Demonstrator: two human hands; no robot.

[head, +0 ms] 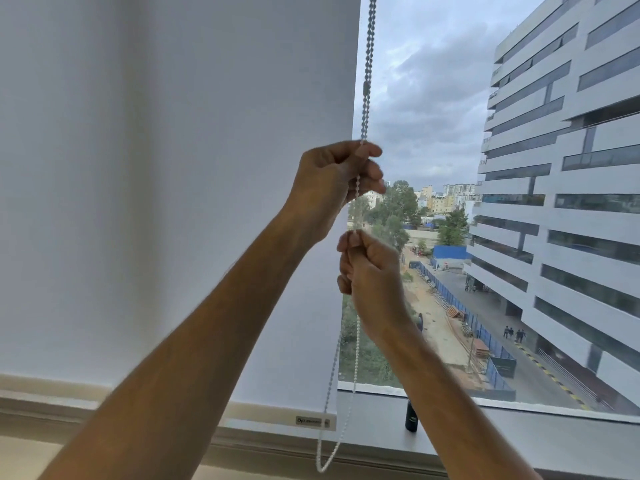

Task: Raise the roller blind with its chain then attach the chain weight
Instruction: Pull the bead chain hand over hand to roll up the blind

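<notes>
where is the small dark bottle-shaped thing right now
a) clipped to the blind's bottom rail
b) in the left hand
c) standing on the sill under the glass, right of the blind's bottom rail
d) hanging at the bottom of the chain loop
c: the dark object stands upright on the window sill, apart from the bead chain that the left hand and right hand grip.

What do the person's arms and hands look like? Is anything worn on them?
Both forearms are bare: no sleeve reaches into view. The left hand and the right hand wear no glove, and no ring, watch or bracelet is visible. The nails look short.
</notes>
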